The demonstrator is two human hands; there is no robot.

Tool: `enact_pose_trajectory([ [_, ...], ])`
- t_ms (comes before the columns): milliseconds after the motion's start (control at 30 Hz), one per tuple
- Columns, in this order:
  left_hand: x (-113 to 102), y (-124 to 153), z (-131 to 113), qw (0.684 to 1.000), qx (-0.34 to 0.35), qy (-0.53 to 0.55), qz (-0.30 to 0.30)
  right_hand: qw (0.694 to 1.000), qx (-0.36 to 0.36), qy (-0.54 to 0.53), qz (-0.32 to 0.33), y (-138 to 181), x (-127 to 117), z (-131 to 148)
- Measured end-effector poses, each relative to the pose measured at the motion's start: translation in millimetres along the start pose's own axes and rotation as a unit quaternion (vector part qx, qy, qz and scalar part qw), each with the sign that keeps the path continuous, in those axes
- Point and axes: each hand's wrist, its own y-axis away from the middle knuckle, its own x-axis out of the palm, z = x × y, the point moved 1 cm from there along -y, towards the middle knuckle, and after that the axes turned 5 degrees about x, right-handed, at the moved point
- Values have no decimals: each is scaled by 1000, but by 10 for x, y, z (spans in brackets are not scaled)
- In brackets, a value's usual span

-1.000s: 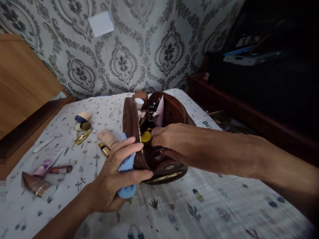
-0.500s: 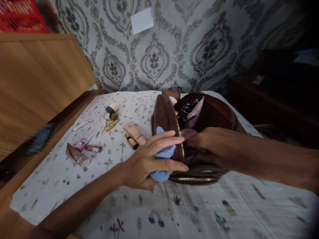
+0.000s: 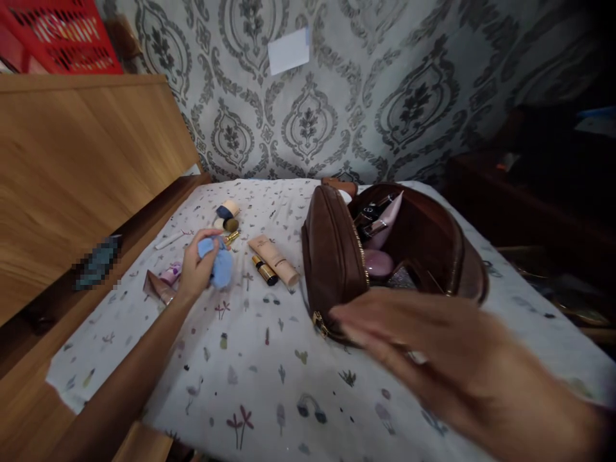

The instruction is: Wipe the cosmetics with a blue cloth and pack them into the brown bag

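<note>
left hand (image 3: 196,263): fingers curled closed around a bunched blue cloth (image 3: 222,269), which sticks out on their right side.
gold tube (image 3: 233,237): just beyond the left fingertips, slanting up and to the right away from them; whether they also grip it, i cannot tell.
right hand (image 3: 433,353): fingers stretched out and close together, palm downward; blurred, so a small thing beneath could be hidden.
brown bag (image 3: 332,250): under and beyond the right fingers, at its near edge; well to the right of the left fingers, so the right hand is nearer.
bag's long axis: seems to run away from the right fingers toward the wall (image 3: 308,115), mouth gaping upward.
beige tube (image 3: 274,259): between the left fingers and the bag, cap end pointing nearer and rightward.
</note>
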Motion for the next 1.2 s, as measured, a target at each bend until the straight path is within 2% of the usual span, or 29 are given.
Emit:
enact_pose_trajectory([
  [67, 79, 95, 50, 993, 53, -75, 80, 994, 8, -32, 106, 50, 275, 75],
  [167, 260, 278, 102, 947, 176, -155, 219, 972, 85, -47, 212, 71, 718, 67],
  [267, 380, 426, 164, 893, 258, -208, 305, 953, 192, -91, 217, 19, 1101, 23],
  [367, 398, 477, 187, 875, 287, -242, 305, 940, 271, -125, 167, -61, 1403, -14],
  [567, 375, 390, 84, 860, 277, -291, 315, 928, 316, -157, 118, -84, 1736, -134],
  [700, 361, 337, 71, 855, 280, -271, 342, 930, 307, -201, 35, -12, 1807, -214],
  [767, 335, 339, 101, 850, 285, -268, 352, 930, 301, -209, 14, 12, 1827, -230],
  [1000, 248, 458, 148, 858, 329, -214, 331, 918, 317, -235, 20, -10, 1849, -245],
  [1200, 217, 514, 151, 881, 330, -223, 255, 909, 305, -283, -10, -22, 1874, -270],
])
